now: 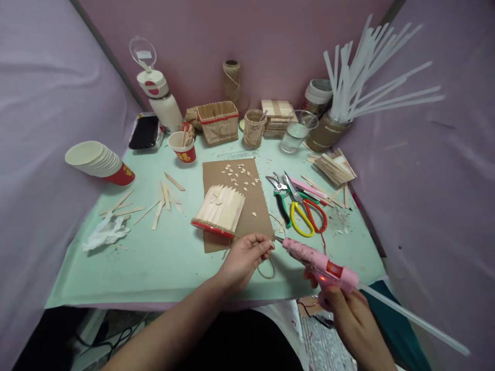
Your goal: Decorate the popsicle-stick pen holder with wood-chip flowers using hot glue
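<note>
Seemingly at gluing step: pinching small pale chip in left hand, gripping pink glue gun in right hand, near chip. Note slatted wooden piece partly on brown cardboard. Next, probably: aim steadily, dab sparingly.

A passage crosses the table between the tissue and the left hand. Scissors and pruners obstruct the area beyond the glue gun nozzle.
</note>
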A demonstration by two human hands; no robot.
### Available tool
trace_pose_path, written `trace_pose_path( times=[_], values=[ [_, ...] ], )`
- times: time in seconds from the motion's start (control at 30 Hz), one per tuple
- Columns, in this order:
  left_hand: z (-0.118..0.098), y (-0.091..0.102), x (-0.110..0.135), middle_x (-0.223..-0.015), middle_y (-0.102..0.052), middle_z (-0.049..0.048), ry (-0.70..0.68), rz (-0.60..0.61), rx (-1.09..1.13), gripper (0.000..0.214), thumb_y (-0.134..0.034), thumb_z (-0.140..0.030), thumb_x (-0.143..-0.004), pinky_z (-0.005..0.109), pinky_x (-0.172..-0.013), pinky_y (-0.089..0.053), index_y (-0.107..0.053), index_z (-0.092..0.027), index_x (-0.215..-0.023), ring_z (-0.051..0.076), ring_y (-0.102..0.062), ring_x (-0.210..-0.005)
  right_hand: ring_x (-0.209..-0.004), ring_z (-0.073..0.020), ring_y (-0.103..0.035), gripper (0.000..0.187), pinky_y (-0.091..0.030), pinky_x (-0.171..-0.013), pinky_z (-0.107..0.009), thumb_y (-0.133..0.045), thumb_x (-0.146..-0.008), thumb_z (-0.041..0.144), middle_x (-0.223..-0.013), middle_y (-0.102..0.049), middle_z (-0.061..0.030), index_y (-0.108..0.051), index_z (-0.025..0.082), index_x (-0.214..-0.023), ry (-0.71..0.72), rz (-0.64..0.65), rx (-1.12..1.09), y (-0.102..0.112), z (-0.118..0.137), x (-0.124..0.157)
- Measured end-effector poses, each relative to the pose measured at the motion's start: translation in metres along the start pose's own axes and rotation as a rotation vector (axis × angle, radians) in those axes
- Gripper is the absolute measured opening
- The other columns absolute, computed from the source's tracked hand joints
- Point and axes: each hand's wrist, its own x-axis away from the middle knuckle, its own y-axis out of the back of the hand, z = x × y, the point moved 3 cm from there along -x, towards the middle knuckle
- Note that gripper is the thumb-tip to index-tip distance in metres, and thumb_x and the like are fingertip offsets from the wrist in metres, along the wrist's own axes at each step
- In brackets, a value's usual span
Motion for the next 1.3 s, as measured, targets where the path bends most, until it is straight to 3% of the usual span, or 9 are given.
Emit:
trace_pose_path(
  times=[0.17,0.5,1.1,1.3],
  values=[
    [-0.0004,-0.0007,0.0004,-0.065,-0.058,-0.0012,-0.003,-0.007,-0.017,0.034,-0.085,-0.033,-0.056,0.02,-0.064,-0.038,-0.063,-0.013,-0.072,0.007,-0.049,-0.062,-0.048,-0.0192,-0.056,0.058,-0.049,-0.046,-0.028,-0.039,-0.084,0.063,-0.057,-0.064,-0.0076,-0.074,0.017,-0.077,0.015,-0.042,0.001,0.002,0.0021,0.0012],
    [-0.0021,-0.002,-0.0006,-0.064,-0.055,-0.0017,-0.036,-0.021,-0.062,0.034,-0.084,-0.036,-0.056,0.022,-0.064,-0.034,-0.063,-0.013,-0.071,0.008,-0.045,-0.062,-0.048,-0.018,-0.054,0.062,-0.046,-0.042,-0.025,-0.039,-0.084,0.066,-0.055,-0.062,-0.007,-0.072,0.014,-0.074,-0.002,-0.047,0.016,0.0061,-0.0015,0.005],
    [-0.0008,-0.0032,0.0012,-0.063,-0.055,-0.0018,-0.022,-0.024,-0.068,0.036,-0.084,-0.036,-0.054,0.023,-0.065,-0.035,-0.063,-0.013,-0.071,0.008,-0.046,-0.062,-0.05,-0.0184,-0.056,0.057,-0.047,-0.046,-0.026,-0.04,-0.086,0.062,-0.053,-0.057,-0.0042,-0.069,0.015,-0.071,0.009,-0.039,0.005,0.0042,-0.0023,0.0042],
    [-0.0007,-0.0035,0.001,-0.063,-0.055,-0.002,-0.027,-0.025,-0.079,0.036,-0.084,-0.037,-0.055,0.023,-0.064,-0.034,-0.063,-0.013,-0.07,0.008,-0.045,-0.061,-0.045,-0.0161,-0.047,0.056,-0.045,-0.045,-0.026,-0.041,-0.085,0.062,-0.049,-0.054,-0.0028,-0.069,0.016,-0.069,0.015,-0.052,0.01,0.0062,0.0,0.0056]
  ],
)
